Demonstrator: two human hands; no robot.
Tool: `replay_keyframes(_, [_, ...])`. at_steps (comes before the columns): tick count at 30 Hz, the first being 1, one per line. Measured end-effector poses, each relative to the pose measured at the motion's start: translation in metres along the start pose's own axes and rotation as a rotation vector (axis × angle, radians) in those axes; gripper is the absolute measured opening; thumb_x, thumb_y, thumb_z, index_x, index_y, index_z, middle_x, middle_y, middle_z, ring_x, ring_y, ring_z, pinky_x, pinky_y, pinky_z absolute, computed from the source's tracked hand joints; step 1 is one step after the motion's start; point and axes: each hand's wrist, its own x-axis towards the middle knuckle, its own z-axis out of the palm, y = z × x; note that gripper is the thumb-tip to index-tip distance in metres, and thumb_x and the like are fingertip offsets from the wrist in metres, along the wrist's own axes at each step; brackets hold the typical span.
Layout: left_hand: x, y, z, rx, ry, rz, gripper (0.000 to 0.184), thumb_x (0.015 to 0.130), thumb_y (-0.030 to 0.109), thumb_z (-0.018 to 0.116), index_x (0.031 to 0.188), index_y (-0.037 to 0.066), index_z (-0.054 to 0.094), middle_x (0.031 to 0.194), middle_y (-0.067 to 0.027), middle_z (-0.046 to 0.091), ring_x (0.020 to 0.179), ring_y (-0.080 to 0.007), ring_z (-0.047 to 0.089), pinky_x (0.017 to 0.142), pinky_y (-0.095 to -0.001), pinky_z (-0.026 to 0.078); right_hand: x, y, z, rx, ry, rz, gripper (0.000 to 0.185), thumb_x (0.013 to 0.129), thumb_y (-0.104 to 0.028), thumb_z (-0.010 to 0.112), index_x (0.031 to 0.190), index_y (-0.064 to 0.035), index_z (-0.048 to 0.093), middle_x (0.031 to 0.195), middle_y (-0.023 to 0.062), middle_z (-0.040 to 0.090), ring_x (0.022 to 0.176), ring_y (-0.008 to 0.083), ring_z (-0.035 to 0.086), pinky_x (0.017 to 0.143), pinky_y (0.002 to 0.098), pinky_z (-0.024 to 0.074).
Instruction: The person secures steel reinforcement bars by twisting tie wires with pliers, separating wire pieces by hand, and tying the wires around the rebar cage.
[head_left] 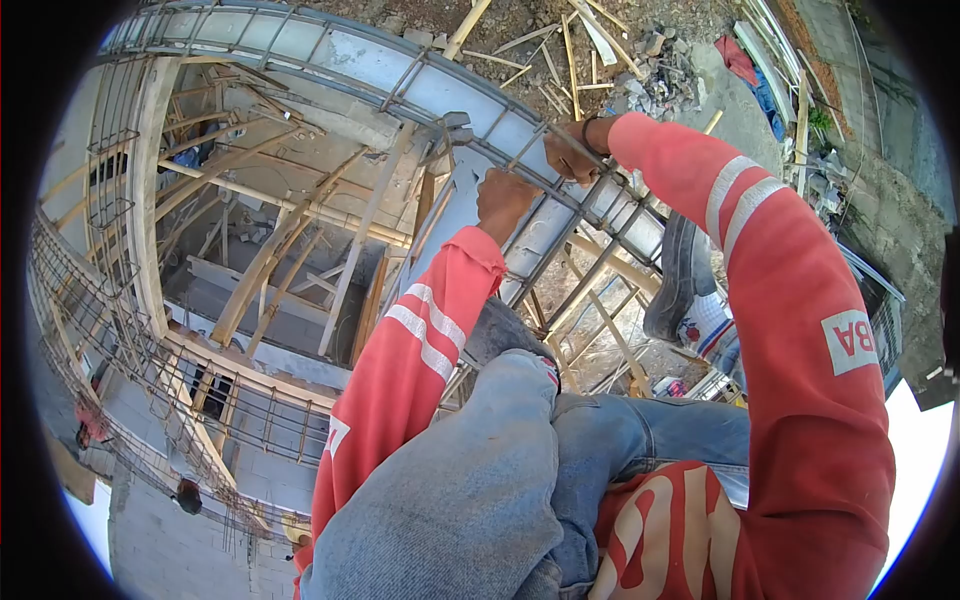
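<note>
My left hand (505,203) is closed in a fist just above the pale top of a wall or beam (462,180), beside the steel rebar cage. What it holds, if anything, is hidden. My right hand (575,153) is also closed, right against the rebar (540,180) at a crossing of the bars. I cannot make out whether its fingers are round a bar or something thinner. Left of my hands, a grey blocky piece (455,122) sits at the cage's edge.
My shoes (672,285) rest among the bars, high above the ground. Timber props (265,270) fill the deep room at left. More rebar cages (270,400) run along the walls. Rubble (665,75) and loose planks lie below. Another person's head (187,496) shows at lower left.
</note>
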Motion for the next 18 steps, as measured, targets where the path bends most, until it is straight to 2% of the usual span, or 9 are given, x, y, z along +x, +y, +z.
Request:
replay_keyframes(2, [-0.015,0.011,-0.001,-0.061,0.104,-0.022,0.073,0.074,0.043,0.086,0.125,-0.001,0.057,0.123,-0.0227,0.064,0.113,-0.0386,0.065,0.094,-0.0449,0.055,-0.005,-0.007,-0.005,-0.084,-0.042,0.011,0.013,0.063,0.0,0.08,0.074,-0.0034,0.073,0.073,0.0093,0.074,0.069,0.021,0.073,0.061,0.0329,0.0577])
replay_keyframes(3, [-0.028,0.012,0.005,-0.066,0.082,-0.033,0.073,0.074,0.043,0.086,0.125,-0.001,0.057,0.123,-0.0227,0.064,0.113,-0.0386,0.065,0.094,-0.0449,0.055,-0.007,-0.012,-0.002,-0.071,-0.064,0.008,0.013,0.063,0.0,0.08,0.074,-0.0034,0.073,0.073,0.0093,0.074,0.069,0.021,0.073,0.061,0.0329,0.0577])
replay_keyframes(5, [-0.036,0.018,0.006,-0.027,0.172,-0.032,0.073,0.072,0.041,0.087,0.124,-0.002,0.058,0.121,-0.022,0.064,0.112,-0.0391,0.065,0.092,-0.0445,0.056,-0.002,-0.012,-0.006,-0.023,-0.202,0.05,0.021,0.062,-0.009,0.085,0.082,-0.0072,0.08,0.081,0.0103,0.076,0.078,0.0236,0.073,0.067,0.0378,0.0575])
replay_keyframes(9, [-0.023,0.01,0.014,-0.097,0.204,0.029,0.071,0.071,0.038,0.087,0.123,-0.002,0.059,0.12,-0.0239,0.065,0.111,-0.0388,0.066,0.091,-0.0425,0.056,-0.007,-0.011,-0.005,0.054,-0.162,0.087,0.02,0.06,-0.006,0.081,0.08,-0.0052,0.08,0.08,0.0108,0.076,0.076,0.024,0.073,0.064,0.0383,0.0575])
replay_keyframes(11, [-0.012,0.003,0.013,-0.171,0.161,-0.017,0.057,0.071,0.032,0.086,0.113,-0.002,0.068,0.112,-0.0238,0.07,0.104,-0.0362,0.07,0.089,-0.0404,0.057,-0.008,-0.016,-0.004,0.075,-0.103,0.238,0.021,0.059,-0.006,0.078,0.08,-0.0051,0.08,0.081,0.0105,0.076,0.078,0.0238,0.073,0.064,0.0384,0.0574])
replay_keyframes(12, [-0.008,-0.002,0.012,-0.169,0.164,-0.02,0.057,0.071,0.032,0.086,0.113,-0.002,0.068,0.112,-0.0238,0.07,0.104,-0.0362,0.07,0.089,-0.0404,0.057,-0.008,-0.016,-0.004,0.075,-0.102,0.234,0.021,0.059,-0.006,0.078,0.08,-0.0051,0.08,0.081,0.0105,0.076,0.078,0.0238,0.073,0.064,0.0384,0.0574])
replay_keyframes(14, [0.003,-0.012,0.011,-0.424,-0.011,-0.074,0.04,0.07,0.027,0.087,0.096,-0.001,0.076,0.103,-0.0227,0.074,0.097,-0.0341,0.072,0.088,-0.0396,0.057,-0.009,-0.015,-0.006,0.222,-0.082,0.185,0.007,0.066,0.005,0.069,0.073,0.0053,0.071,0.068,0.016,0.07,0.061,0.0226,0.073,0.054,0.0332,0.0586])
replay_keyframes(18, [0.0,-0.007,0.012,-0.46,0.042,-0.117,0.031,0.069,0.025,0.089,0.085,0.0,0.078,0.098,-0.021,0.075,0.094,-0.0331,0.073,0.086,-0.0398,0.057,-0.012,-0.016,-0.005,0.202,-0.08,0.085,0.007,0.067,0.005,0.069,0.074,0.0054,0.071,0.069,0.0158,0.071,0.061,0.0221,0.072,0.055,0.0328,0.0591])
